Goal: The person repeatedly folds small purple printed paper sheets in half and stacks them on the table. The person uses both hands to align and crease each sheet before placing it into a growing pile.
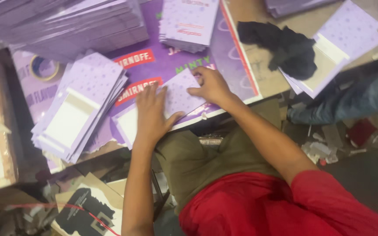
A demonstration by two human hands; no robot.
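A flat lilac card sheet (178, 94) with pale dots lies on a purple printed board (162, 61) at the table's near edge. My left hand (151, 114) presses flat on the sheet's left part, fingers spread. My right hand (211, 85) rests on its upper right corner, fingers bent onto the card. Neither hand lifts the sheet; both pin it down.
A fanned stack of lilac cards (77, 111) lies left of my hands. More stacks (66, 24) stand behind, another stack (189, 24) behind my right hand. A black cloth (287, 46) lies on the table right. A tape roll (43, 67) sits far left. Another person's leg (355, 98) is at right.
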